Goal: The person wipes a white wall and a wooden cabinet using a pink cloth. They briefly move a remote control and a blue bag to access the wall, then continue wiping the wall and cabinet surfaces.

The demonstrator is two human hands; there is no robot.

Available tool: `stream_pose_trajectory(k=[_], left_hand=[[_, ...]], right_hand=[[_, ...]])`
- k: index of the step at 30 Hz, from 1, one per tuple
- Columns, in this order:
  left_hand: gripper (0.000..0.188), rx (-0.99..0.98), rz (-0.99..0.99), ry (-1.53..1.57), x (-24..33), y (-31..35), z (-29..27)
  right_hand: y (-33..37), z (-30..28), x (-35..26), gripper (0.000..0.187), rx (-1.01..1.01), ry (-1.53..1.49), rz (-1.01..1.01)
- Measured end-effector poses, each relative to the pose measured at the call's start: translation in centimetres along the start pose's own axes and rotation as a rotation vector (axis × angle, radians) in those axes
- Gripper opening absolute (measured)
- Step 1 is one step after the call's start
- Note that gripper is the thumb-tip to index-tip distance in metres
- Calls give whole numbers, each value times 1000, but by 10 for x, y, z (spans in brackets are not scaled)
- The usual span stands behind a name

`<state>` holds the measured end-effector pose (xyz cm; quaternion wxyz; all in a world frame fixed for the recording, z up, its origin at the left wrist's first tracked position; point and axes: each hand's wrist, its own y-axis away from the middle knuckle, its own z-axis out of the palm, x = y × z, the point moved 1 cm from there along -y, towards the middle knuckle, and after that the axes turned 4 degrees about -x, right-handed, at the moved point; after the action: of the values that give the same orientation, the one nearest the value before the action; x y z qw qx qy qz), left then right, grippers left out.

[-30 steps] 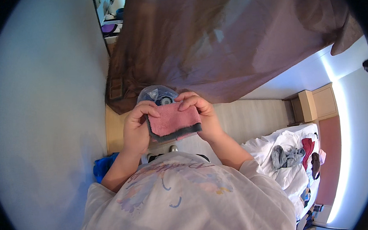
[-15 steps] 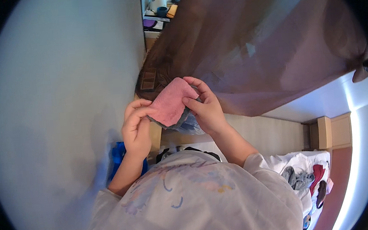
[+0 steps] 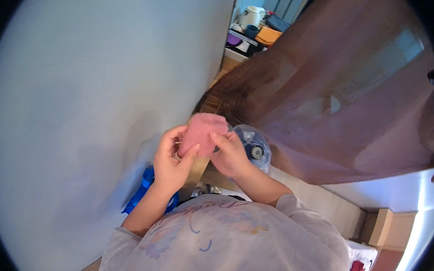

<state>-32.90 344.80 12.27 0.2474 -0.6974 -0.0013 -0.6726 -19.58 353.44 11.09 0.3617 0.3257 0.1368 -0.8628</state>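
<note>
A small pink fuzzy cloth (image 3: 203, 130) is held up in front of me between both hands, its upper edge slightly blurred. My left hand (image 3: 170, 157) grips its left side, thumb across the front and fingers partly behind. On the right side, my right hand (image 3: 230, 152) pinches the cloth with its thumb on the front face. Only a sliver of a darker grey layer shows behind the pink near my right fingers. Just beyond my right hand stands a clear plastic water jug (image 3: 259, 138) with a dark cap.
A pale wall (image 3: 73, 121) rises close on my left, with a blue plastic object (image 3: 142, 188) low beside it. To the right hangs a large brown curtain (image 3: 317, 107). Farther off, a white kettle (image 3: 252, 16) stands on a cluttered surface beside an orange cloth (image 3: 268, 35).
My view has turned left, shifting the background rightward. The cloth is lower and more bunched, with my hands closer together. The water jug has come into fuller view.
</note>
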Motion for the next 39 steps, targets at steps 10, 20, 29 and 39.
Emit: stream_pose_trajectory(k=[10, 20, 29, 39], left_hand=[[44, 345, 398, -1018, 51, 9, -62], [31, 445, 389, -1306, 60, 23, -85], [26, 480, 485, -1456, 76, 23, -97], [23, 538, 571, -1519, 71, 19, -112]], right_hand=[[-149, 68, 4, 33, 72, 546, -667], [-148, 101, 49, 41, -313, 968, -1342], [-169, 158, -25, 43, -222, 1008, -1414], [-141, 139, 19, 30, -517, 973, -1291]])
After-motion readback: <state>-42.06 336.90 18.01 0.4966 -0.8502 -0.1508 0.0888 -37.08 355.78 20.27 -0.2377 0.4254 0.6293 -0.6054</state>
